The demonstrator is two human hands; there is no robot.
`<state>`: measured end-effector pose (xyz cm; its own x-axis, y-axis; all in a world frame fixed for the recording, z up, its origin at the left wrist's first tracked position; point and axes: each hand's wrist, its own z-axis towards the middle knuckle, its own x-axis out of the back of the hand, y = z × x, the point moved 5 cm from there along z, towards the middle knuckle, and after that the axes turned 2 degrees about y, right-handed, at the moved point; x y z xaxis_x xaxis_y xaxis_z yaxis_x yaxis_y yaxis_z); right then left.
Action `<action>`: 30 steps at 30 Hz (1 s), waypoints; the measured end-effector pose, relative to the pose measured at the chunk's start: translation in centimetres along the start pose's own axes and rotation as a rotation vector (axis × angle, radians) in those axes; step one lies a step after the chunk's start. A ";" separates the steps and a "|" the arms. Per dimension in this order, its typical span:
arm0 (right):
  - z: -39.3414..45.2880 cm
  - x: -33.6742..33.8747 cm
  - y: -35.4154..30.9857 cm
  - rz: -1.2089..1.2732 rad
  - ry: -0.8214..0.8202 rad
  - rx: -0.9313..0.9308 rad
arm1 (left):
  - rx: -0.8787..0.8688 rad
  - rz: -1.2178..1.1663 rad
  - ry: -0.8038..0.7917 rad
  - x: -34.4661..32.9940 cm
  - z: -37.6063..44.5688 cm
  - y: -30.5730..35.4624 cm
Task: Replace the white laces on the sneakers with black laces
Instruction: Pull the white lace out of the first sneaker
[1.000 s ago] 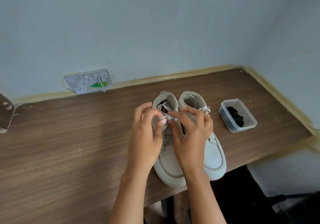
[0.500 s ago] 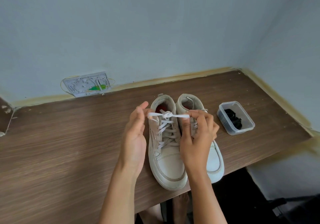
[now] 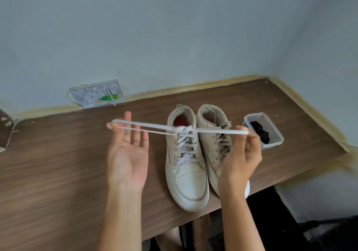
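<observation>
A pair of off-white sneakers stood side by side on a brown wood-grain counter [image 3: 58,163], toes pointing toward the person and heels toward the pale wall. The left sneaker [image 3: 187,165] was threaded with a white lace [image 3: 185,144], and its bow was being drawn apart into two long strands that ran out level to either side above the shoe's collar.

The left hand [image 3: 126,153] was held palm up, left of the shoe, with fingers mostly straight. A loop of the white lace ran around its fingertip area, doubled back toward the knot; exactly which fingers pinched it could not be told because of blur. The right hand [image 3: 241,157] hovered over the right sneaker [image 3: 215,140], its fingers curled, with the grip closed on the other lace end between thumb and forefinger, the tip sticking out just past the thumb. The right sneaker had its lace tied, and this lace looked greyer or beige.

Just right of the shoes sat a clear plastic tub [image 3: 277,144], uncovered, containing the black laces [image 3: 260,132] in a bundle. At the back left, against the wall, lay a white plastic panel [image 3: 96,93] with thin wires and a green patch.
</observation>
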<state>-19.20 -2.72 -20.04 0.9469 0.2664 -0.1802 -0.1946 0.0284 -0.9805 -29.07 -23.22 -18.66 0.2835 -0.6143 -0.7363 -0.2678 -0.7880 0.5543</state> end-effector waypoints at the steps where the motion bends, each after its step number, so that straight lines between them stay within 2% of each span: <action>1: 0.3 0.3 0.1 0.043 0.048 -0.060 | -0.001 -0.030 0.030 0.3 0.1 0.2; 4: 1.0 1.7 0.3 0.084 0.154 -0.158 | -0.028 -0.078 0.123 1.6 0.5 1.1; 6: 1.5 2.5 0.1 0.074 0.190 -0.163 | -0.072 -0.011 0.183 2.6 0.9 1.8; 9: 2.1 3.0 -0.3 0.031 0.148 -0.179 | -0.127 0.362 0.337 3.4 0.7 2.3; 11: 2.2 2.8 -0.4 -0.023 0.076 -0.184 | -0.155 0.596 0.384 3.2 0.2 2.1; 14: 1.8 2.1 -0.8 -0.172 -0.043 -0.060 | -0.173 0.890 0.261 2.2 0.1 0.9; 17: 0.8 1.2 -1.9 -0.434 -0.130 0.207 | -0.196 1.250 0.187 2.3 0.5 -0.3; 20: -0.1 0.9 -2.2 -0.597 -0.084 0.395 | -0.242 1.522 0.191 2.5 0.6 -0.8; 22: -0.9 0.0 -2.4 -0.617 -0.125 0.482 | -0.292 1.613 0.206 2.2 0.2 -0.6; 26: -3.0 -2.6 -2.1 -0.651 -0.411 0.561 | -0.306 1.749 0.253 1.2 -1.3 0.0; 28: -3.9 -3.6 -1.2 -0.716 -0.518 0.549 | -0.386 1.708 0.199 0.2 -1.8 0.1; 30: -4.3 -4.1 -0.5 -0.777 -0.545 0.561 | -0.553 1.579 0.059 -0.7 -1.7 0.3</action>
<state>-21.85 -7.99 -19.11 0.6489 0.3718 0.6638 0.1855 0.7688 -0.6120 -27.76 -23.13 -17.31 0.1061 -0.7547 0.6475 0.0266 0.6531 0.7568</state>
